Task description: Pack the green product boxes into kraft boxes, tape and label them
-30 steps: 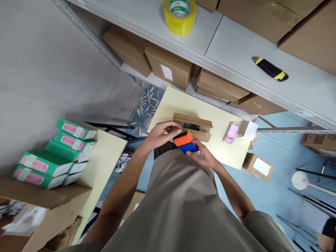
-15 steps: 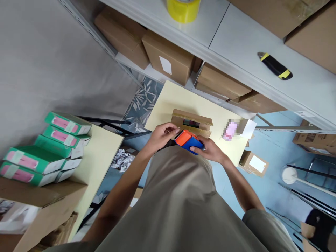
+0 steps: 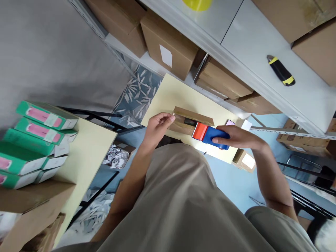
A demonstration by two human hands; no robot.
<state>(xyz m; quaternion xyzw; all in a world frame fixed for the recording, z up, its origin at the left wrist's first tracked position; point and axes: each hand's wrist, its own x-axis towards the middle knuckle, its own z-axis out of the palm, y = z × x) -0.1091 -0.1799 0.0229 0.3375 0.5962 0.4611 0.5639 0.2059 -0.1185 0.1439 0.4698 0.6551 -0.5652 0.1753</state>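
Note:
My right hand (image 3: 233, 136) grips a blue and orange tape dispenser (image 3: 214, 135) by its blue end, with the toothed orange edge facing left. Thumb and fingertips of my left hand (image 3: 159, 126) are pinched together on the end of a strip of clear tape (image 3: 181, 119). The strip looks stretched from there to the dispenser, over a small cardboard box (image 3: 195, 114) lying on the cream table (image 3: 162, 94). Its flaps stand partly raised, and something dark shows in the gap between them. The dispenser covers the box's right end.
A phone (image 3: 230, 122) lies by my right hand, beside a small white box (image 3: 246, 125). Ahead, a grey shelf (image 3: 233, 45) carries a utility knife (image 3: 281, 70) and a yellow tape roll (image 3: 198, 4), with cartons (image 3: 168, 45) underneath. Green boxes (image 3: 47, 117) are stacked on the left table (image 3: 97, 140).
My right hand has moved right with the dispenser, away from my left hand, drawing tape out between them. My left hand shifted slightly up. The view has tilted a little.

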